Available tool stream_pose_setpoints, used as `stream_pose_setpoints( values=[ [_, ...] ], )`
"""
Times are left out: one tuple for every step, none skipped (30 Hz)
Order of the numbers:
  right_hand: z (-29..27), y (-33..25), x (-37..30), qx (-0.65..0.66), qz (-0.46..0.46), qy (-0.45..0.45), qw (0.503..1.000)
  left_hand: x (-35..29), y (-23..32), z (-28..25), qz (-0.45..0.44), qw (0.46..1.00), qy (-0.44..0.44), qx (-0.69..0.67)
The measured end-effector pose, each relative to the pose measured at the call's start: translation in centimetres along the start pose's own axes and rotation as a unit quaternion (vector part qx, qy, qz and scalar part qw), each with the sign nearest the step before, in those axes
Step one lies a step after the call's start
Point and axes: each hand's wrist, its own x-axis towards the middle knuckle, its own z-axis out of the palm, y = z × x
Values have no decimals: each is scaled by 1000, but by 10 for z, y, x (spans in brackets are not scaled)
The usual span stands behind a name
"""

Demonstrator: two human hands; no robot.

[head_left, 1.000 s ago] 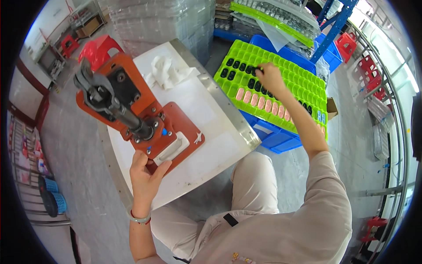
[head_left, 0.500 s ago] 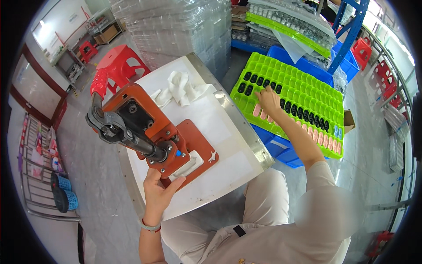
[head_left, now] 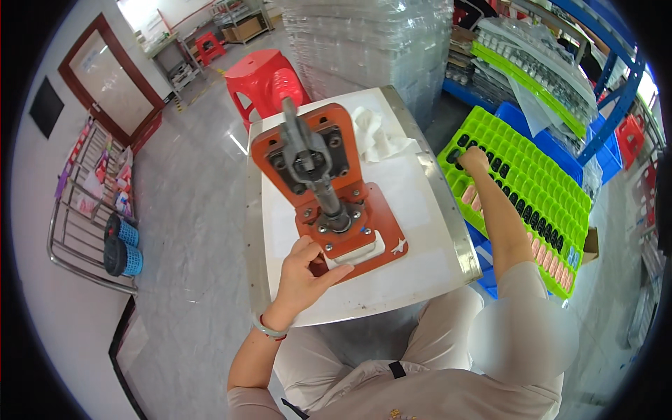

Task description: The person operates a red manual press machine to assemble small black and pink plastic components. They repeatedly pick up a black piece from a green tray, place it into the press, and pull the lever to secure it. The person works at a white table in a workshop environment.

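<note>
An orange hand press (head_left: 329,217) with a grey metal lever stands on the white-topped table, its lever upright. A white block (head_left: 358,250) sits at the front of its orange base. My left hand (head_left: 304,280) curls around the block's near left end, thumb along the front and fingers by the press. Over at the right, my right hand (head_left: 476,162) reaches into a bright green compartment tray (head_left: 553,183). Its fingers are bent down and closed at a black oval piece (head_left: 453,155) near the tray's left end; the fingertips are partly hidden.
Black, pink and a few blue pieces (head_left: 574,257) fill part of the tray, which rests on blue bins. A crumpled white cloth (head_left: 378,136) lies behind the press. Beyond stand a red stool (head_left: 262,80), a plastic-wrapped stack (head_left: 371,52) and a blue rack (head_left: 616,105).
The view has swung left, so everything sits further right. My right hand has moved left along the tray to the black pieces at its end. My left hand stays at the white block.
</note>
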Motion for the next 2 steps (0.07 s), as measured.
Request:
stream_pose_setpoints(
  values=[
    [-1, -6, -3, 4, -1, -5, 1000, -1, -1, -2, 20, 999, 1, 26],
    [-3, -9, -7, 8, -2, -10, 1000, -3, -1, -4, 19, 999, 9, 28]
  ],
)
